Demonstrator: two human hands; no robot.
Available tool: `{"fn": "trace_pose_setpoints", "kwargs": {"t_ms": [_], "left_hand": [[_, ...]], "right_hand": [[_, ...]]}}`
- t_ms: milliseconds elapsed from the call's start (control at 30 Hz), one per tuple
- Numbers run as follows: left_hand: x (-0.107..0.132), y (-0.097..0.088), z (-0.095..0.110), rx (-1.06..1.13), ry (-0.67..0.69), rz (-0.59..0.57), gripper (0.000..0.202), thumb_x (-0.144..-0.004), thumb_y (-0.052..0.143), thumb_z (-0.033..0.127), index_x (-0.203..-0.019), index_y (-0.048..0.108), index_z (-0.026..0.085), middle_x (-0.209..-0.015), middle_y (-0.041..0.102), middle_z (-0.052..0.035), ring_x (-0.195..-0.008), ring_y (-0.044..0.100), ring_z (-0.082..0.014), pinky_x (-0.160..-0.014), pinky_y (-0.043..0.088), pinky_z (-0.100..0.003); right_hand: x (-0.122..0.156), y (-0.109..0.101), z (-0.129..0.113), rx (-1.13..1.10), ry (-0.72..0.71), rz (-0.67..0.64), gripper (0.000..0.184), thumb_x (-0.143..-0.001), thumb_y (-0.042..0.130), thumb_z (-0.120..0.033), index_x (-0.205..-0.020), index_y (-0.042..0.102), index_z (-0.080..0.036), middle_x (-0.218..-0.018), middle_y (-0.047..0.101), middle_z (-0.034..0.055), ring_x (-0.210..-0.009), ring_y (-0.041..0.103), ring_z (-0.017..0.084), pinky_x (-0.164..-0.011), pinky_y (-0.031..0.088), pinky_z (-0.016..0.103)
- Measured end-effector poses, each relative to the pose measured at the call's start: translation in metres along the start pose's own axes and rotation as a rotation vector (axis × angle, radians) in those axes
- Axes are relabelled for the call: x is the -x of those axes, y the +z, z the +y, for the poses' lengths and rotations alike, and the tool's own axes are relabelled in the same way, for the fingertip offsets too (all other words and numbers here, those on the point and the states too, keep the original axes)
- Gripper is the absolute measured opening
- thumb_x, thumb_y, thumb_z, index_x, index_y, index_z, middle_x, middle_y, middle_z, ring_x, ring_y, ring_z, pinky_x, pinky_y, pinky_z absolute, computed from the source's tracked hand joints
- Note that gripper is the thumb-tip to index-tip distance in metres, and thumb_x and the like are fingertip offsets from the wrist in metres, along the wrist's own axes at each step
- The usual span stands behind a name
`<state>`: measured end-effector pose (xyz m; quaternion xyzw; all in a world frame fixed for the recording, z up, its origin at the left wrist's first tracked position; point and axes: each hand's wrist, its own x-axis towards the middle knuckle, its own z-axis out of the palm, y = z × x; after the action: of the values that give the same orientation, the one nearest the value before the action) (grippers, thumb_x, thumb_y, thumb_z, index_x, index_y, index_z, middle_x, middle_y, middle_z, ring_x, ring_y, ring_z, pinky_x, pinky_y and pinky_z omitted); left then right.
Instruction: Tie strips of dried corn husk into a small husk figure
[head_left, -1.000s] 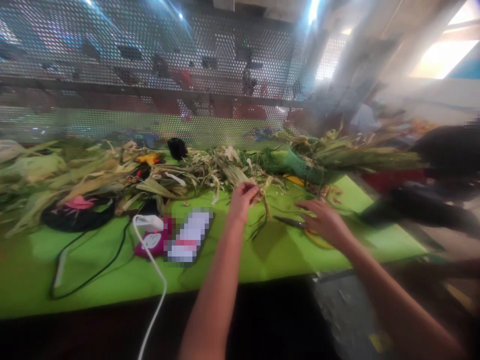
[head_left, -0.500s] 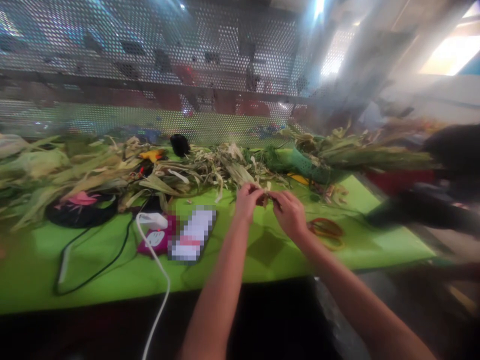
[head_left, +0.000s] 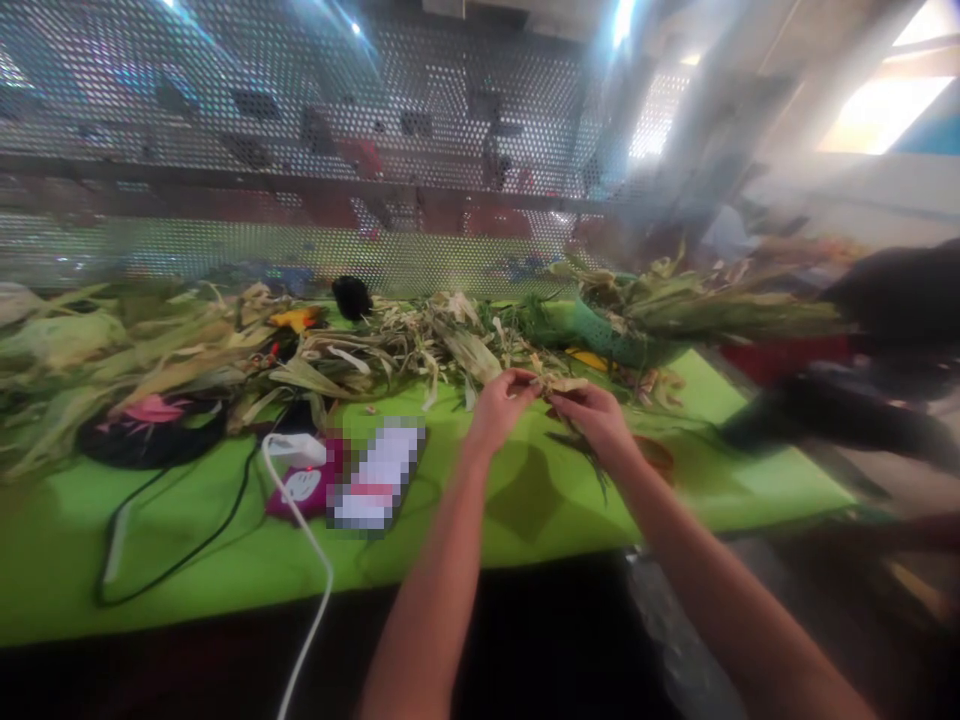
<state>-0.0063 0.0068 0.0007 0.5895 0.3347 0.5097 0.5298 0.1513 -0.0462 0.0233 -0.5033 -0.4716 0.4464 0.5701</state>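
Over the green worktop [head_left: 525,540], your left hand [head_left: 501,412] and right hand [head_left: 600,420] meet, fingers and thumbs pinched closed on a small pale leaf strip [head_left: 559,383] held between them. Thin dark strands [head_left: 598,468] hang below your right hand. An orange loop [head_left: 658,456] lies just right of that wrist. Left are a phone [head_left: 379,475] and purple pouch [head_left: 296,492]; dry leaves [head_left: 469,350] heap along the far side.

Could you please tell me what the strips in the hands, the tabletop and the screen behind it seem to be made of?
Strips: probably dried plant husk, matte, being pale, papery and ragged. Tabletop: perhaps plastic sheeting, smooth with a soft sheen; blur leaves this open. Screen: likely shiny metal, given its regular holes and grey gleam.
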Motion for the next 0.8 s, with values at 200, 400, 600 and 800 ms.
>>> {"fn": "trace_pose_setpoints", "kwargs": {"t_ms": [200, 400, 600, 800], "left_hand": [[0.000, 0.006, -0.002, 0.172, -0.063, 0.032, 0.031, -0.071, 0.079, 0.037, -0.093, 0.069, 0.017, -0.084, 0.070, -0.0025, -0.078, 0.062, -0.0135, -0.077, 0.046, -0.025], [0.002, 0.010, -0.004, 0.208, -0.090, 0.024, 0.031, -0.070, 0.078, 0.036, -0.093, 0.067, 0.018, -0.084, 0.068, -0.0006, -0.077, 0.060, -0.0121, -0.074, 0.050, -0.025], [0.002, 0.010, -0.003, 0.179, -0.131, -0.025, 0.033, -0.071, 0.076, 0.038, -0.092, 0.062, 0.017, -0.082, 0.070, -0.0037, -0.079, 0.067, -0.0165, -0.064, 0.053, -0.025], [0.005, 0.012, 0.005, 0.196, -0.138, -0.077, 0.025, -0.073, 0.075, 0.032, -0.089, 0.062, 0.017, -0.076, 0.068, -0.0026, -0.074, 0.065, -0.0145, -0.066, 0.053, -0.026]], "right_hand": [[-0.006, -0.001, 0.004, 0.110, -0.134, 0.075, 0.033, -0.065, 0.080, -0.049, -0.075, 0.069, -0.019, -0.073, 0.069, 0.0010, -0.064, 0.058, 0.013, -0.063, 0.048, 0.027], [-0.007, 0.004, 0.009, 0.015, -0.111, 0.080, 0.035, -0.065, 0.080, -0.050, -0.076, 0.066, -0.020, -0.075, 0.068, 0.0011, -0.065, 0.060, 0.014, -0.066, 0.051, 0.028], [-0.009, -0.006, -0.006, 0.175, -0.231, 0.061, 0.040, -0.069, 0.079, -0.042, -0.101, 0.070, -0.019, -0.090, 0.071, 0.0030, -0.078, 0.064, 0.016, -0.076, 0.052, 0.030], [-0.016, -0.004, -0.015, 0.330, -0.228, 0.021, 0.026, -0.069, 0.077, -0.039, -0.082, 0.071, -0.017, -0.077, 0.070, 0.0019, -0.072, 0.061, 0.016, -0.072, 0.050, 0.030]]}}
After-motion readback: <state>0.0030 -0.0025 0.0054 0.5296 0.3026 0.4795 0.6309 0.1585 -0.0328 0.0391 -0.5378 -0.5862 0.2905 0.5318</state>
